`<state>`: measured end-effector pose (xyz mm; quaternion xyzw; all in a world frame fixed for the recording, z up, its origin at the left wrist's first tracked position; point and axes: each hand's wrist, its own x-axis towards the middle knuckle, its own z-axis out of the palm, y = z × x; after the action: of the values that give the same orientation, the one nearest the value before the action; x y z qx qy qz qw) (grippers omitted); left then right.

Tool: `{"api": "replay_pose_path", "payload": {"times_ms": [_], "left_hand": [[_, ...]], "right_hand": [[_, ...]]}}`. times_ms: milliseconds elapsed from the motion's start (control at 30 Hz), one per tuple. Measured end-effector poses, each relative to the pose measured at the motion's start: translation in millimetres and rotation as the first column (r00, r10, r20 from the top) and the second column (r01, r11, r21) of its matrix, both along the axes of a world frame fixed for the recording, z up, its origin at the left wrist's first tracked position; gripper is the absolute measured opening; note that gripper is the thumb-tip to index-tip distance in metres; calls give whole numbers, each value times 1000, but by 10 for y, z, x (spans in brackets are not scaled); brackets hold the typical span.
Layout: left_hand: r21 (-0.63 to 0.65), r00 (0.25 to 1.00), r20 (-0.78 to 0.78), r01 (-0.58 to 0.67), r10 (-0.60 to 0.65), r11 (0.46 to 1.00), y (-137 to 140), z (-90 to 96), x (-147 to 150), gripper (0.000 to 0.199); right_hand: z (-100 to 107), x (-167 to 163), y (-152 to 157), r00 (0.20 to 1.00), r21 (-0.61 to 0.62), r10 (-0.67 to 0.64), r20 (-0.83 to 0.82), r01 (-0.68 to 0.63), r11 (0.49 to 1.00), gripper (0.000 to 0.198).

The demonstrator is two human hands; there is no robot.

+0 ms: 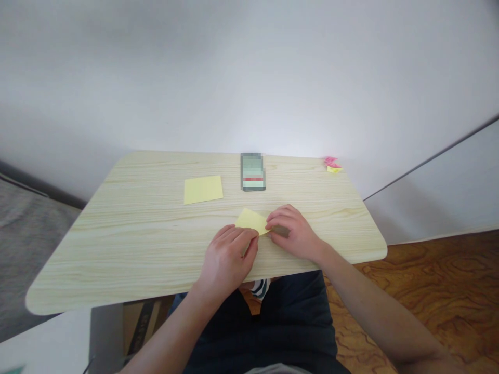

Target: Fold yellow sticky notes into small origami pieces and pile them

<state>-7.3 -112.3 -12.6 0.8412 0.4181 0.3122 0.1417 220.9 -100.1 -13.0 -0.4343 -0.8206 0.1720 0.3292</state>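
A small sheet of yellow paper (249, 220) is between my two hands over the front part of the table. My left hand (231, 253) is closed on its near left edge, thumb and fingers pinched together. At the sheet's right corner, my right hand (293, 231) pinches the paper between thumb and fingertips. The sheet looks slightly tilted; part of it is hidden behind my left fingers. A second yellow sheet (203, 190) lies flat on the table, farther back and to the left.
The light wood-grain table (128, 244) has rounded corners and meets a white wall (249, 78). A phone-like device (253, 172), its screen blurred, lies at the back middle. Crumpled pink and yellow paper (332, 164) sits at the back right corner. A cardboard box (142, 324) stands below.
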Motion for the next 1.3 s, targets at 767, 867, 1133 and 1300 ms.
{"api": "replay_pose_path", "payload": {"times_ms": [767,867,1133,1300], "left_hand": [[-143,997,-33,-79,75,987,-32,19,-260,24],[-128,993,-56,-111,104,986,-21,24,-300,29],[-61,995,-88,-47,41,997,-18,-11,-362,23],[-71,996,-89,-17,11,997,-6,-15,-403,26]], "right_hand": [[48,-149,-112,977,-152,-213,3,211,966,10],[49,-185,-50,975,-159,-214,53,220,963,8],[152,-224,69,967,-169,-110,228,150,974,7],[220,-247,126,955,-98,-35,296,67,993,6]]}}
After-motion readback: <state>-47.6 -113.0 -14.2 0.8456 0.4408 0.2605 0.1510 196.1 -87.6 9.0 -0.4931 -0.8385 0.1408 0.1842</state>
